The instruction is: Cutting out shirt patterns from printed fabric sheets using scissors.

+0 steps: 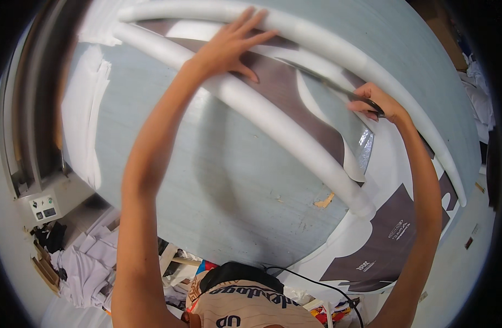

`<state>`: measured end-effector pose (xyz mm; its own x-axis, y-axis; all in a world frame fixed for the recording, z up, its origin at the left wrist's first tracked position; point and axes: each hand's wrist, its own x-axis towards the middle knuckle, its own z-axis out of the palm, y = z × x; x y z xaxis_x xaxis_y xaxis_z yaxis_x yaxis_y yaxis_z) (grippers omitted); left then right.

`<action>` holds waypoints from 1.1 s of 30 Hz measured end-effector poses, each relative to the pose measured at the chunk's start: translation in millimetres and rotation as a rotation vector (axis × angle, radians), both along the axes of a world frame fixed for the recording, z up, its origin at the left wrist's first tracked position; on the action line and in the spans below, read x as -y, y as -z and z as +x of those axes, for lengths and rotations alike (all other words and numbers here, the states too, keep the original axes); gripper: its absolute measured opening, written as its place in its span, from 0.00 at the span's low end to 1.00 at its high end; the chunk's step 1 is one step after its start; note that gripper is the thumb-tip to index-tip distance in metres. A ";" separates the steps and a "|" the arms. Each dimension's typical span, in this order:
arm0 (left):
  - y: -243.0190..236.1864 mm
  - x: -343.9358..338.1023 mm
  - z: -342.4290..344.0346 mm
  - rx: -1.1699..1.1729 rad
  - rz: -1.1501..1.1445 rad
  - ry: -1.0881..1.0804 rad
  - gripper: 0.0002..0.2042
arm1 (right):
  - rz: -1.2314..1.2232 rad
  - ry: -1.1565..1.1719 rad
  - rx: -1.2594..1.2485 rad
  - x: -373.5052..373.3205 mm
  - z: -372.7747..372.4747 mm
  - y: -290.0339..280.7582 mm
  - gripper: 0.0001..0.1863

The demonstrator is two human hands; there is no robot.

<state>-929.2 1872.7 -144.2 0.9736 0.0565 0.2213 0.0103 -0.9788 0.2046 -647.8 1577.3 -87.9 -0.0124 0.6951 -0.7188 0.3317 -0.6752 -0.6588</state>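
A large white printed sheet [294, 93] with dark purple-brown shapes lies on the grey-blue table [251, 147]. Two of its edges are curled into long white rolls, a near roll [278, 128] and a far roll [338, 41]. My left hand [229, 49] is spread flat across the sheet between them, its fingertips at the far roll. In my right hand [379, 101] are dark-handled scissors [335, 87], whose long blades point left along the sheet, slightly blurred. A cut-out gap shows the table beside the blades.
More of the printed sheet [371, 240] hangs at the lower right. A stack of white sheets [86, 109] lies at the left table side. Beyond are a control box [43, 208] and a heap of white cloth [89, 262]. A black cable [322, 285] runs near my body.
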 end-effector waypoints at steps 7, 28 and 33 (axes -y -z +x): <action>-35.2 -4.3 -0.4 -0.446 -0.039 -0.139 0.61 | 0.003 0.018 0.077 -26.3 -17.6 -10.8 0.24; -16.6 -89.7 -72.5 0.164 -0.059 0.104 0.62 | 0.066 -0.056 0.050 -116.9 -76.5 5.1 0.28; -61.4 -84.0 -76.2 -0.429 0.002 -0.285 0.62 | 0.094 -0.082 0.089 -134.4 -90.1 5.9 0.26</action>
